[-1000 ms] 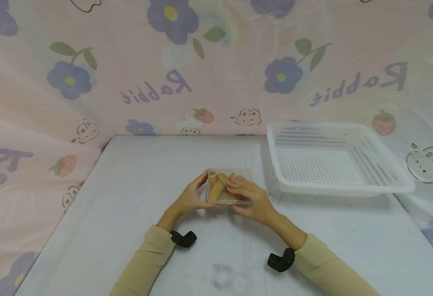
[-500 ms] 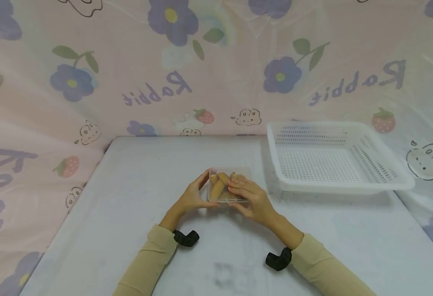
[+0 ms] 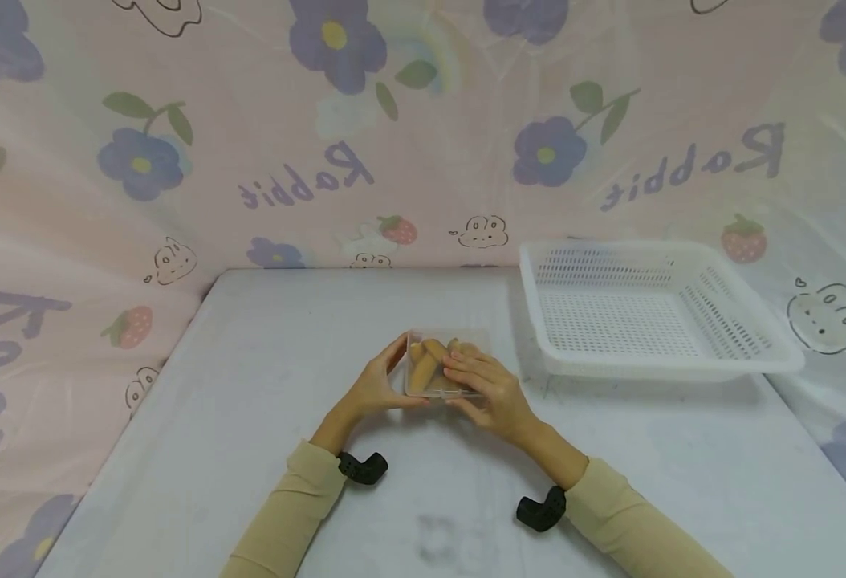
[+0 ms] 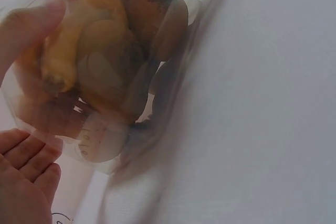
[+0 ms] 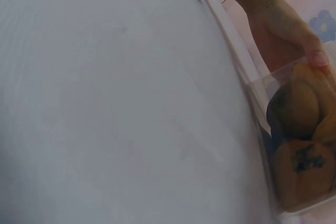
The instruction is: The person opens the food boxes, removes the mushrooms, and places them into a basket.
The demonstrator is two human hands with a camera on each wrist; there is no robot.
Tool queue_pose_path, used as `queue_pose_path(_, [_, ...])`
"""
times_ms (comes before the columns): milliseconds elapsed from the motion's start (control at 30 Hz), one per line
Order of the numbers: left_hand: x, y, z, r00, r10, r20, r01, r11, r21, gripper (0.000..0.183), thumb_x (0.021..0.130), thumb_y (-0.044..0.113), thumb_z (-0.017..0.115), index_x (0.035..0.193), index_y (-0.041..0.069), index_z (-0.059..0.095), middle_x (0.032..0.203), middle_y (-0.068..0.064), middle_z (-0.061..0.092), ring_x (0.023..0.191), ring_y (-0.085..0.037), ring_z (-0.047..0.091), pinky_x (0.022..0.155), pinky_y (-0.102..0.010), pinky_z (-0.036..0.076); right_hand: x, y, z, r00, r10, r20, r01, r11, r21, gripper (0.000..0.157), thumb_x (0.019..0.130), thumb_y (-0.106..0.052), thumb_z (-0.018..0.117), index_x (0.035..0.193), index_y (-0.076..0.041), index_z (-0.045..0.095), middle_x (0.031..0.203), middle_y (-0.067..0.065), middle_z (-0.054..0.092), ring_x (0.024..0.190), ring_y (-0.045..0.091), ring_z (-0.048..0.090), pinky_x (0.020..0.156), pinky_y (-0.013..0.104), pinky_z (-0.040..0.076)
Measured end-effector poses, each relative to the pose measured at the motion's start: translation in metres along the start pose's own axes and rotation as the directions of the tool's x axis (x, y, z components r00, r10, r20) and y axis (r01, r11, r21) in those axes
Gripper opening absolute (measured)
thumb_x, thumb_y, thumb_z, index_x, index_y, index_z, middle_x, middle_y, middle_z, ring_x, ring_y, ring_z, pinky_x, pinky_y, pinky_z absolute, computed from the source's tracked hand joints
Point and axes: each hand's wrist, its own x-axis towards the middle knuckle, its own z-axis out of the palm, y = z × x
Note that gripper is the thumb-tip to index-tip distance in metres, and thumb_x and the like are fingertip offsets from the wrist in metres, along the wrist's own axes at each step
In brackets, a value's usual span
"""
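Near the middle of the table, a clear plastic box (image 3: pixel 433 393) holds several yellow-brown, rounded pieces, some long and some plump. My left hand (image 3: pixel 371 387) grips its left side, thumb along the front and fingers at the far side. My right hand (image 3: pixel 498 397) holds the right part, fingers laid over the top and thumb at the front edge. In the left wrist view the plump pieces (image 4: pixel 110 69) show through the plastic, some with dark marks. The right wrist view shows the left thumb on the box wall (image 5: pixel 266 163); the right hand is out of that view.
A white perforated plastic basket (image 3: pixel 549 353) stands at the back right of the white table (image 3: pixel 286 321). Behind and beside the table hangs a pink curtain (image 3: pixel 437 177) with flowers and rabbits. Black devices (image 3: pixel 364 468) are worn on both wrists.
Both hands stay on the box, which keeps nearly the same place. The right wrist has shifted slightly to the left.
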Motion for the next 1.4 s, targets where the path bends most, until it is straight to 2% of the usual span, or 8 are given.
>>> queue_pose_path(267, [0.001, 0.003, -0.002, 1.0, -0.015, 0.004, 0.015, 1.0, 0.003, 0.11, 0.068, 0.011, 0.087, 0.151, -0.004, 0.018, 0.16, -0.022, 0.021, 0.148, -0.039, 0.024, 0.123, -0.048, 0.024, 0.005, -0.003, -0.001, 0.999, 0.031, 0.01, -0.031, 0.999, -0.014, 0.04, 0.082, -0.03, 0.076, 0.108, 0.0, 0.071, 0.113, 0.016, 0.072, 0.112, 0.03, 0.067, 0.105, 0.039, 0.051])
queue_pose_path(467, [0.0, 0.003, -0.006, 0.996, -0.063, 0.07, 0.064, 0.998, -0.007, 0.12, 0.068, 0.035, 0.088, 0.154, 0.001, 0.011, 0.162, -0.018, 0.013, 0.15, -0.035, 0.019, 0.125, -0.046, 0.021, 0.008, -0.007, -0.005, 0.998, 0.057, 0.009, -0.057, 0.998, 0.009, 0.044, 0.076, -0.025, 0.082, 0.109, 0.001, 0.071, 0.114, 0.018, 0.072, 0.113, 0.031, 0.066, 0.107, 0.036, 0.05])
queue_pose_path(633, [-0.005, 0.0, -0.012, 0.99, -0.098, 0.101, 0.098, 0.995, -0.002, 0.122, 0.069, 0.039, 0.086, 0.155, 0.004, 0.008, 0.163, -0.015, 0.01, 0.151, -0.033, 0.017, 0.125, -0.046, 0.02, 0.013, -0.007, -0.004, 0.999, 0.039, 0.013, -0.039, 0.998, 0.038, 0.042, 0.081, -0.028, 0.078, 0.109, 0.002, 0.07, 0.114, 0.02, 0.071, 0.112, 0.034, 0.065, 0.107, 0.036, 0.05])
queue_pose_path(833, [-0.006, 0.0, -0.017, 0.987, -0.08, 0.138, 0.081, 0.997, -0.006, 0.118, 0.072, 0.039, 0.084, 0.155, 0.006, 0.007, 0.164, -0.013, 0.008, 0.151, -0.033, 0.018, 0.125, -0.047, 0.02, 0.022, -0.006, -0.007, 1.0, 0.028, 0.009, -0.029, 0.997, 0.07, 0.041, 0.089, -0.033, 0.069, 0.106, 0.004, 0.07, 0.112, 0.021, 0.07, 0.106, 0.036, 0.064, 0.105, 0.029, 0.05])
queue_pose_path(967, [-0.004, -0.001, -0.02, 0.989, -0.046, 0.137, 0.052, 0.998, -0.042, 0.104, 0.081, 0.037, 0.078, 0.154, 0.003, 0.012, 0.163, -0.015, 0.011, 0.151, -0.036, 0.018, 0.125, -0.05, 0.019, 0.026, -0.004, -0.012, 1.0, 0.014, 0.001, -0.014, 0.994, 0.11, 0.037, 0.086, -0.028, 0.073, 0.103, 0.005, 0.07, 0.11, 0.022, 0.069, 0.104, 0.035, 0.063, 0.106, 0.022, 0.048])
queue_pose_path(1133, [0.0, -0.002, -0.016, 0.994, 0.022, 0.103, -0.013, 0.996, -0.088, 0.073, 0.094, 0.016, 0.062, 0.15, -0.006, 0.02, 0.159, -0.023, 0.02, 0.148, -0.041, 0.022, 0.122, -0.052, 0.022, 0.026, -0.003, -0.019, 1.0, -0.016, -0.017, 0.018, 0.991, 0.13, 0.034, 0.086, -0.023, 0.073, 0.101, 0.007, 0.07, 0.107, 0.023, 0.069, 0.103, 0.034, 0.063, 0.107, 0.017, 0.046])
queue_pose_path(1267, [0.003, -0.005, -0.011, 0.998, 0.014, 0.063, -0.007, 0.994, -0.11, 0.059, 0.099, 0.01, 0.052, 0.149, -0.006, 0.024, 0.157, -0.024, 0.027, 0.147, -0.04, 0.027, 0.121, -0.05, 0.026, 0.026, -0.004, -0.025, 0.999, -0.033, -0.03, 0.037, 0.992, 0.122, 0.037, 0.089, -0.026, 0.069, 0.102, 0.008, 0.069, 0.107, 0.024, 0.068, 0.102, 0.034, 0.063, 0.107, 0.016, 0.046])
queue_pose_path(1400, [0.003, -0.008, -0.011, 1.0, -0.014, 0.007, 0.015, 0.991, -0.132, 0.053, 0.1, 0.008, 0.049, 0.148, -0.005, 0.03, 0.154, -0.025, 0.034, 0.144, -0.04, 0.033, 0.12, -0.051, 0.03, 0.026, -0.006, -0.028, 0.997, -0.064, -0.052, 0.069, 0.993, 0.1, 0.037, 0.09, -0.026, 0.069, 0.104, 0.008, 0.069, 0.107, 0.025, 0.069, 0.102, 0.033, 0.064, 0.107, 0.018, 0.047])
